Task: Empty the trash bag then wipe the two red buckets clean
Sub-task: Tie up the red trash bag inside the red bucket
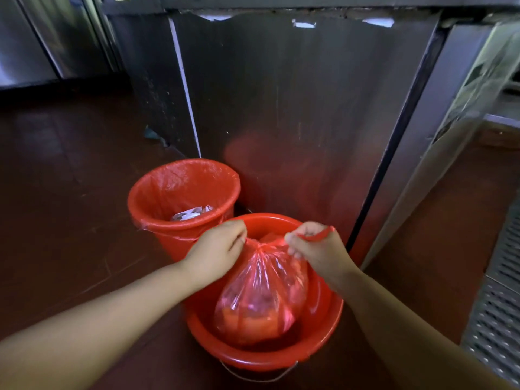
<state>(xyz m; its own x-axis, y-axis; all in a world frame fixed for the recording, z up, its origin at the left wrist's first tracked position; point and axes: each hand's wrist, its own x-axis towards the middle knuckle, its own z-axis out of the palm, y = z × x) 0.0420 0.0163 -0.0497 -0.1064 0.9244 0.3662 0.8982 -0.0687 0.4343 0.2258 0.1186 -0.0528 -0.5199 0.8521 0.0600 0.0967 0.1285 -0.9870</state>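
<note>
Two red buckets stand on the floor. The near bucket [323, 342] holds a translucent red trash bag [261, 299] with orange waste at its bottom, gathered into a twisted neck at the top. My left hand [216, 251] grips the neck from the left. My right hand [315, 246] pinches a red strip of the bag's top from the right. The far bucket [180, 232] is lined with a red bag [183, 181] folded over its rim, with crumpled silver-white trash inside.
A stainless steel cabinet [295, 108] rises right behind the buckets. More steel units stand at the far left [42, 46]. A perforated metal floor grate [495, 319] lies at the right. The floor [70, 206] is dark reddish brown. The near bucket's wire handle [259, 377] hangs down in front.
</note>
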